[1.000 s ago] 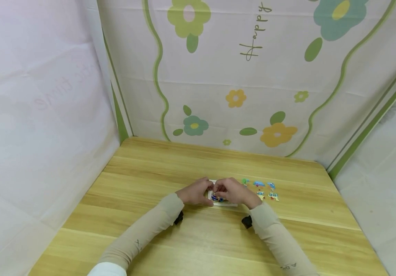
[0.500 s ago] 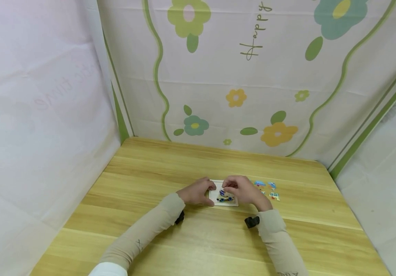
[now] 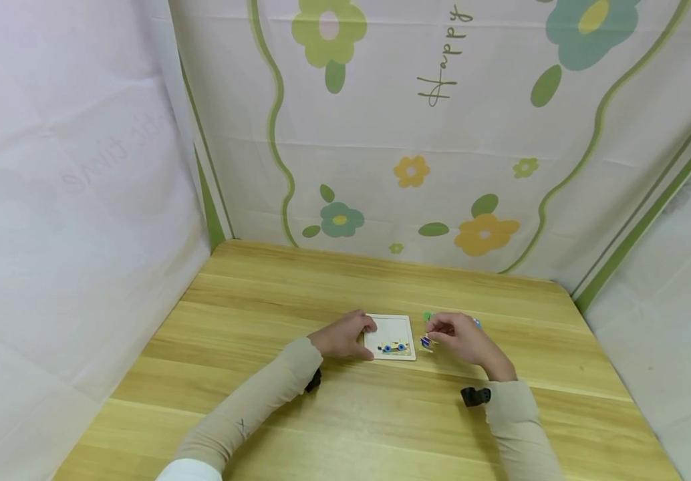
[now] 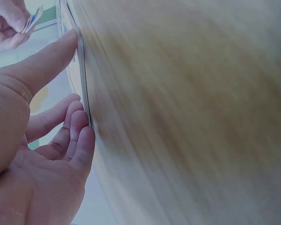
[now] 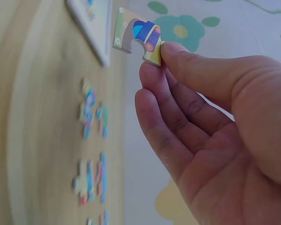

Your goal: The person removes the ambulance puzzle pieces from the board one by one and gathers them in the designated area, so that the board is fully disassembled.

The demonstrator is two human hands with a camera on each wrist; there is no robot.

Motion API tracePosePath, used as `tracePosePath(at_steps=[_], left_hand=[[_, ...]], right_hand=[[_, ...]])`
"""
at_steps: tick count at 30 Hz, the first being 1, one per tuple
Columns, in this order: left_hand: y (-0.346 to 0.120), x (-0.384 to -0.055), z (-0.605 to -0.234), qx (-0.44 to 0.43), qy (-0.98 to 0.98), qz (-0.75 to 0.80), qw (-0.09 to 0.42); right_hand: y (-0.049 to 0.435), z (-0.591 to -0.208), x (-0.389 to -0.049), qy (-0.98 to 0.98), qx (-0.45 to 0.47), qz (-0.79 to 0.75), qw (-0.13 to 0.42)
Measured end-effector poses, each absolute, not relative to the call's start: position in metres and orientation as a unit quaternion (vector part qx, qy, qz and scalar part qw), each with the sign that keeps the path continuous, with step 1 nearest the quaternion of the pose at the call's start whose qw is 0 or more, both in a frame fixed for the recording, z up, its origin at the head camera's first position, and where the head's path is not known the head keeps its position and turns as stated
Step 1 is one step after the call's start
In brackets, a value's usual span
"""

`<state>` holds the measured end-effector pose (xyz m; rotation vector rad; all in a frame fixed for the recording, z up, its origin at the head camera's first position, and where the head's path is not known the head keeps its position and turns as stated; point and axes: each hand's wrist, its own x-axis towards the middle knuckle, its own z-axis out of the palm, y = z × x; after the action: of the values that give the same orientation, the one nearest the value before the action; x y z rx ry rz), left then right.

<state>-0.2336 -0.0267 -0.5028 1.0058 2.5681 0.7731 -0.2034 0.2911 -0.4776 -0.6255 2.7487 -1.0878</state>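
Note:
My left hand (image 3: 342,335) grips the left side of a white puzzle tray (image 3: 390,327), thumb near its front corner and fingers near the back corner. Low in the tray lie yellowish puzzle pieces (image 3: 395,348) with blue wheels printed on them. Right of the tray, my right hand (image 3: 460,337) pinches one puzzle piece (image 5: 147,36) between thumb and fingertips, held up over the table. This piece shows a purple and blue picture, a green border with white flowers and a rounded notch. In the left wrist view, my left thumb (image 4: 51,61) and fingertips meet the tray's edge.
Several loose puzzle pieces (image 5: 86,180) lie on the wooden table (image 3: 297,280) beside the tray, mostly hidden under my right hand in the head view. A green piece (image 3: 427,316) shows behind that hand. White flower-printed cloth (image 3: 369,153) walls the back and sides.
My right hand has moved right, off the tray to beside it, with the puzzle piece lifted away between its fingers. More of the tray shows. My left hand has stayed in place.

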Motion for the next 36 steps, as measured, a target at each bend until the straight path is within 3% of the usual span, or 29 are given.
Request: tracePosePath(at_steps=[11,22,36], left_hand=[[-0.027,-0.233,-0.503,0.347,0.886,0.272,0.141],[-0.029,-0.230,-0.496,0.338,0.882,0.286,0.162],[-0.030,-0.232,-0.499,0.347,0.882,0.279,0.155]], right_hand=[[0.312,-0.494,-0.200,0.912,-0.232,-0.332,0.066],[0.307,-0.499,-0.201,0.927,-0.213,-0.303,0.063],[0.301,-0.493,-0.202,0.934,-0.217,-0.275,0.066]])
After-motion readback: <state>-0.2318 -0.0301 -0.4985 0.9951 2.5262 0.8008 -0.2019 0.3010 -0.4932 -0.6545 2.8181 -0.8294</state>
